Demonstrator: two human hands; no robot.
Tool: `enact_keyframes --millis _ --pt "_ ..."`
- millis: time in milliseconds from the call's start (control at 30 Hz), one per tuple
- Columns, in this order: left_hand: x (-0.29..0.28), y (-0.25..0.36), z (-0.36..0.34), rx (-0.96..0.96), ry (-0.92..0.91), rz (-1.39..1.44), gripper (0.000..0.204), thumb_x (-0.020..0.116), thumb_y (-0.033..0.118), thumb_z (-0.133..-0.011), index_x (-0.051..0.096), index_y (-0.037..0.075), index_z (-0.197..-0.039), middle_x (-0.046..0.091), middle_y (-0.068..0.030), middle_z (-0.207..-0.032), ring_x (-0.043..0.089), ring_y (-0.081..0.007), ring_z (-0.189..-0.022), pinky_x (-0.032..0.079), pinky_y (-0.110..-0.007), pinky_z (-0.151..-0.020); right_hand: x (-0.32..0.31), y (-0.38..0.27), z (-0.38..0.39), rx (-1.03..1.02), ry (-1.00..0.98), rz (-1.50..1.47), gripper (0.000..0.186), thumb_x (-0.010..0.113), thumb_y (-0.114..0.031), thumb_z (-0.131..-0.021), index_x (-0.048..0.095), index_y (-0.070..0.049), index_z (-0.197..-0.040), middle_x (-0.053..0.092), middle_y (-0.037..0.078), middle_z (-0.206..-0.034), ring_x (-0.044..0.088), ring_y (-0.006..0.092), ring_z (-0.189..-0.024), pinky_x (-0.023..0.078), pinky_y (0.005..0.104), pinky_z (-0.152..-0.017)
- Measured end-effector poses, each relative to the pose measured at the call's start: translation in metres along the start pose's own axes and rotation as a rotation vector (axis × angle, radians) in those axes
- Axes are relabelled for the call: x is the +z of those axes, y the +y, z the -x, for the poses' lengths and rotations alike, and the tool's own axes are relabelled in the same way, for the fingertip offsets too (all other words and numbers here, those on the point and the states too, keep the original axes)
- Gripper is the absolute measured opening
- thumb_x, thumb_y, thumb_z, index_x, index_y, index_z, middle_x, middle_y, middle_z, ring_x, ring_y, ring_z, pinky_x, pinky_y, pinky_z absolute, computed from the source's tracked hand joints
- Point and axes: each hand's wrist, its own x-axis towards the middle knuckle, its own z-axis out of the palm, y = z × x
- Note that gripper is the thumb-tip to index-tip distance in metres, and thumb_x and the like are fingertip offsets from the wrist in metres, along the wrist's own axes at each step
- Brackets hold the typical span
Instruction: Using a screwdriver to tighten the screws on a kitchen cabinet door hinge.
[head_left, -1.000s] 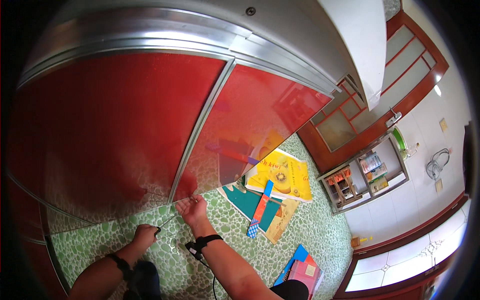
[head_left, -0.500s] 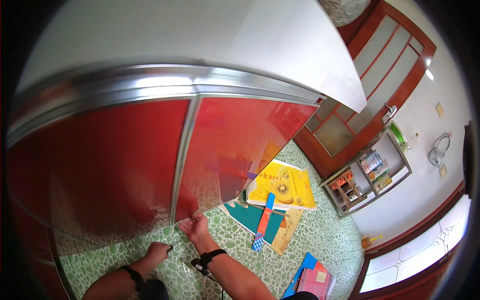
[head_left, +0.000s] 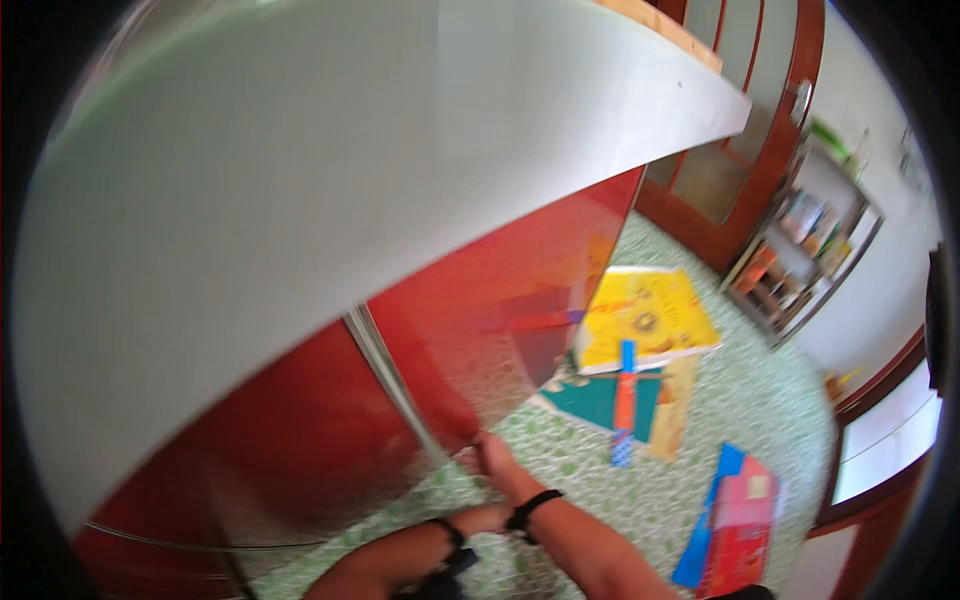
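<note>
Green-and-white pebble-patterned floor [head_left: 785, 400] across my feed, pale wall [head_left: 872, 315] on my right, reddish-brown glazed door [head_left: 758, 185], shelf unit [head_left: 836, 184], bright window [head_left: 885, 448]

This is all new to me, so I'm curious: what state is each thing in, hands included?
Right hand: at the red cabinet's lower edge; grip unclear
Left hand: partly hidden; grip unclear
Red cabinet: looks shut, upper part hidden
Yellow packaging: lying flat
Teal sheet: flat, partly covered
Red-and-blue strip: lying across the teal sheet
Red folder: lying flat
Shelf: stocked
Brown door: cannot tell whether shut
</note>
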Motion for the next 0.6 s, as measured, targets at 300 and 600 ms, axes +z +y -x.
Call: enact_keyframes --millis 300,600 --pt "-0.015 0.048 0.017 -0.394 -0.109 -0.058 0.008 0.066 0.016 -0.084 0.069 0.011 -0.090 0.066 -0.0003 -0.077 0.059 -0.0125 -0.067 0.045 -0.028 -0.062 -0.011 -0.008 0.010 -0.010 -0.017 0.030 0.025 0.048 -0.025 -0.088 0.058 -0.007 -0.101 0.063 0.010 -0.092 0.063 0.0224 -0.081 0.049 0.0341 -0.066" --pt "0.000 0.017 0.022 -0.457 -0.195 0.029 0.041 0.067 0.045 -0.084 0.060 0.006 -0.073 0.055 -0.0063 -0.054 0.044 -0.0161 -0.038 0.034 -0.034 -0.038 -0.019 0.015 0.015 0.003 -0.169 -0.205 0.023 0.046 -0.024 -0.087 0.058 -0.007 -0.097 0.066 0.011 -0.101 0.062 0.0262 -0.096 0.048 0.0383 -0.083"
